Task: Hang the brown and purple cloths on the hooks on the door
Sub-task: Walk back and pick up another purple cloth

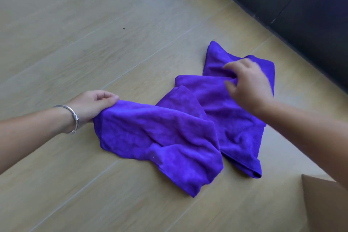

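Starting nearest: a cardboard box [325, 203] shows only its corner at the lower right, well apart from the grips.
Left hand: the left hand [94, 103] has its fingers curled round one bunched end of the purple cloth [160, 133], and a silver bracelet [72, 117] sits on that wrist.
Right hand: the right hand [248, 81] is blurred, but its thumb and fingertips appear to pinch a fold near the far end of the same cloth.
Cloth position: it lies crumpled and folded over itself on the wooden floor [75, 24], stretched between the two hands, with a doubled lower edge hanging toward the box.
Missing from view: no brown cloth, no hooks and no door can be seen, so the hanging place cannot be judged.
Far edge: a dark wall base [282, 5] runs along the upper right, behind the cloth.
Risk, weak pinch: the right hand seems to hold only a small ridge of soft fabric; lifting could let it slide out and drop that end back on the floor.
Risk, hidden edge: the layers overlap, so a lift may gather two folds at once and leave the cloth twisted, with no clean corner to put over a hook.
Risk, dragging: the loose middle sags low; raising only one end would trail the rest across the floor.
Risk, uneven pull: if the hands draw apart too quickly, the lighter grip is likely to give first.
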Motion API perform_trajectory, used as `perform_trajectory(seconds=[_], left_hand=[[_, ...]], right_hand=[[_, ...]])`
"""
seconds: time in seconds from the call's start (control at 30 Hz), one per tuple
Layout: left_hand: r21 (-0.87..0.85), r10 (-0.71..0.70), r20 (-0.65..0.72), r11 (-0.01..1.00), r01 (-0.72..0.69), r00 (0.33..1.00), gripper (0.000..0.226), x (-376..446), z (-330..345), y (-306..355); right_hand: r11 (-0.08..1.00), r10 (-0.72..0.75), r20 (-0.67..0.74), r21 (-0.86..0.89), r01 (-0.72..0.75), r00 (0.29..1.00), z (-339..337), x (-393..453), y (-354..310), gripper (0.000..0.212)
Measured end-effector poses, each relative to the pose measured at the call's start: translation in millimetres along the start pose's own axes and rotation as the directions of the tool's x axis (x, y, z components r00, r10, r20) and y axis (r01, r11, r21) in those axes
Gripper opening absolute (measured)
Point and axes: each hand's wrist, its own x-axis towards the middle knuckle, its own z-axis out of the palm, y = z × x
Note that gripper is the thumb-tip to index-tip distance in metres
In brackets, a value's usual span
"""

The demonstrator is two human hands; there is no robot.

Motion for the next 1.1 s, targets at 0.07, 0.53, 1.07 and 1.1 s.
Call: perform_trajectory(seconds=[0.07,0.53,1.07,1.1], left_hand=[[0.029,-0.025,0.068,0.999,0.023,0.997,0.014,1,3,-2],[-0.419,0.091,0.371,0.905,0.078,0.924,0.054,-33,60,29],[-0.286,0.035,-0.073,0.957,-0.055,0.997,0.027,-7,-1,9],[-0.257,0.037,-0.099,0.964,-0.062,0.994,0.027,-5,-3,7]], right_hand=[[0.979,-0.202,0.129,0.006,0.203,0.971,8,-11,-23,0.045],[0.816,-0.456,0.246,0.5,0.291,0.855,39,-37,-126,0.048],[0.851,-0.523,0.194,0.058,0.523,0.83,16,-24,-31,0.014],[0.858,-0.508,0.186,0.025,0.512,0.841,14,-23,-25,0.013]])
